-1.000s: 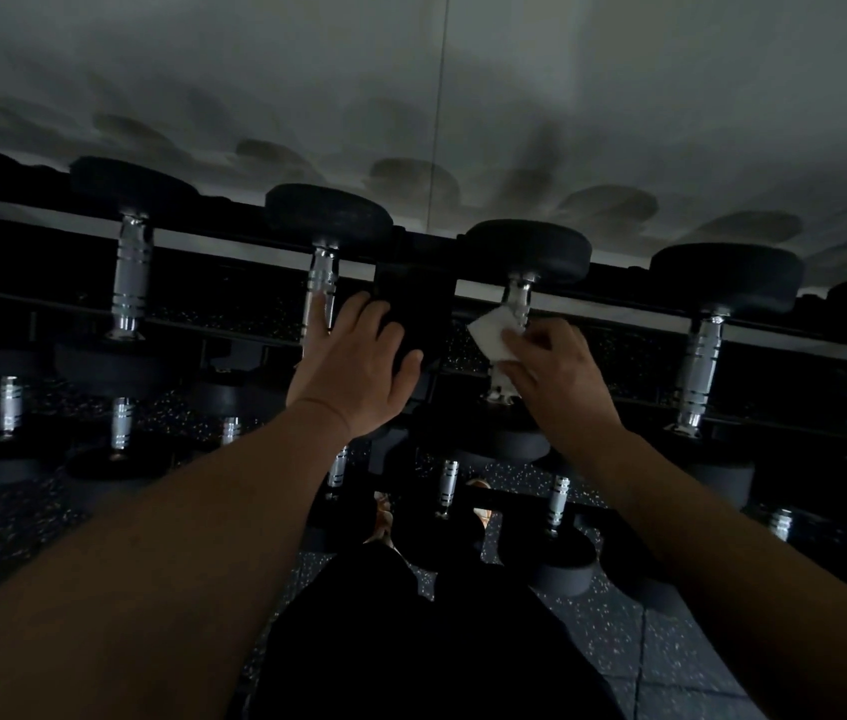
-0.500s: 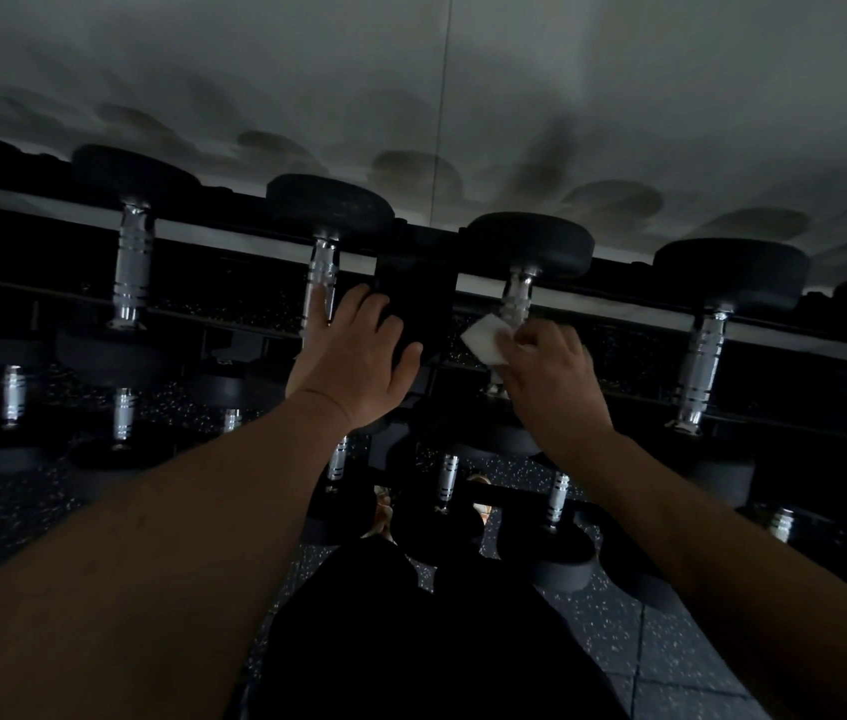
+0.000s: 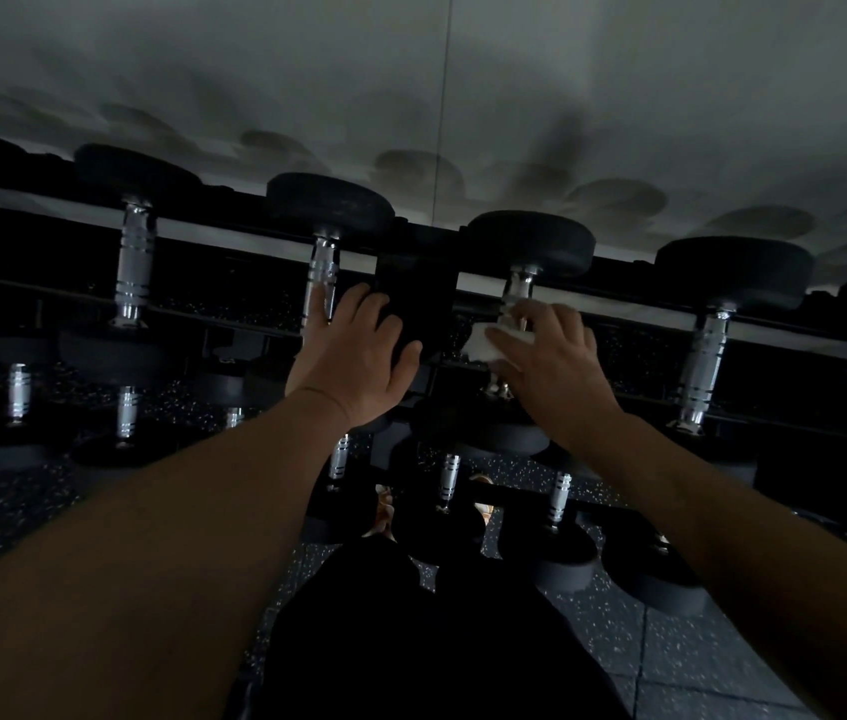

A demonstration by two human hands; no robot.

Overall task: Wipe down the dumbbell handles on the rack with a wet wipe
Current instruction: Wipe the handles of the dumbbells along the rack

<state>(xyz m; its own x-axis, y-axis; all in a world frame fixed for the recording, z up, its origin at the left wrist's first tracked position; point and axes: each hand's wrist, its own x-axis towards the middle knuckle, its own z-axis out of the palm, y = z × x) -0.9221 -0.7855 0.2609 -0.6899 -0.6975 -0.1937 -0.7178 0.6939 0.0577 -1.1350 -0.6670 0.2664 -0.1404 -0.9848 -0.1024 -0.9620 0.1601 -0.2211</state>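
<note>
A dark rack point(image 3: 413, 283) holds a row of dumbbells with black round heads and chrome ribbed handles. My right hand point(image 3: 551, 366) presses a white wet wipe point(image 3: 484, 345) around the chrome handle point(image 3: 517, 291) of the dumbbell right of the rack's centre post. The wipe hides the middle of that handle. My left hand point(image 3: 354, 356) lies flat with fingers spread against the centre post, beside the chrome handle point(image 3: 322, 272) of the neighbouring dumbbell on the left. It holds nothing.
More chrome handles stand at the left point(image 3: 134, 262) and right point(image 3: 704, 356) on the top tier. Lower tiers carry smaller dumbbells point(image 3: 450, 478). A pale wall point(image 3: 411, 85) rises behind the rack. Speckled rubber floor point(image 3: 671, 646) and my dark-clothed legs lie below.
My right hand with the wipe has closed further around the handle and shifted slightly along it. My left hand stays on the post.
</note>
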